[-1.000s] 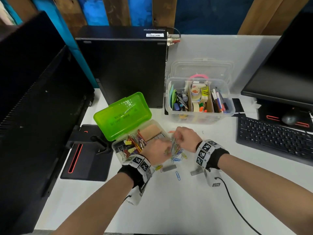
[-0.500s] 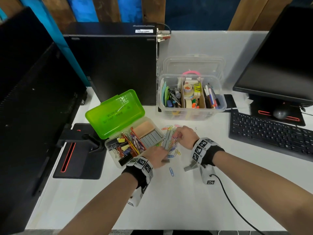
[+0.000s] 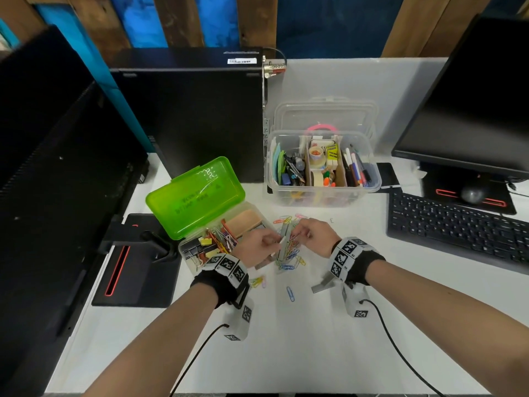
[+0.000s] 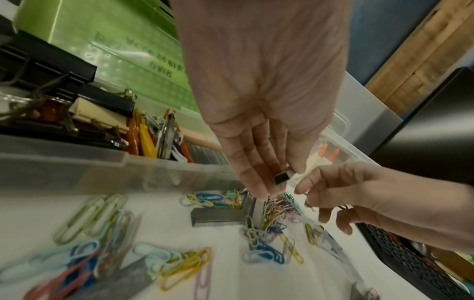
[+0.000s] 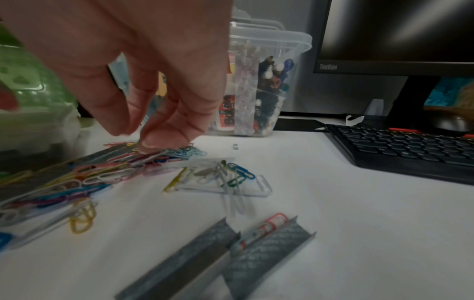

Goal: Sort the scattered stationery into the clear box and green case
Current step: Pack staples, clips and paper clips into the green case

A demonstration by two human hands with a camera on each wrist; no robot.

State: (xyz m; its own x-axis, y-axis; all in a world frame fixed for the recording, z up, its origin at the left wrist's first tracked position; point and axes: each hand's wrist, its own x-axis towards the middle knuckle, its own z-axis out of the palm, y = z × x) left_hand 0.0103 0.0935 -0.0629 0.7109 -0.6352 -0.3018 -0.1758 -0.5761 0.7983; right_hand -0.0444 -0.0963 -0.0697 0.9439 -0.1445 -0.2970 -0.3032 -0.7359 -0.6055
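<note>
Between the two hands, on the white table, lies a tangle of coloured paper clips mixed with grey staple strips. The left hand pinches the end of one staple strip between thumb and fingers; the right hand has its fingers curled down onto the clips, but whether they have actually nipped one I cannot tell. Just left of the left fingers stands the open green case, already holding binder clips and staples; beyond the right fingers stands the clear box with pens and tape. The clips look light, slick and apt to hook into one another, so lifting one may drag others; pinching a single clip by its loop end should help. Staple strips are probably stiff but brittle, likely to snap if bent, so they are best held flat by their long sides. More strips lie nearer than the right fingers.
</note>
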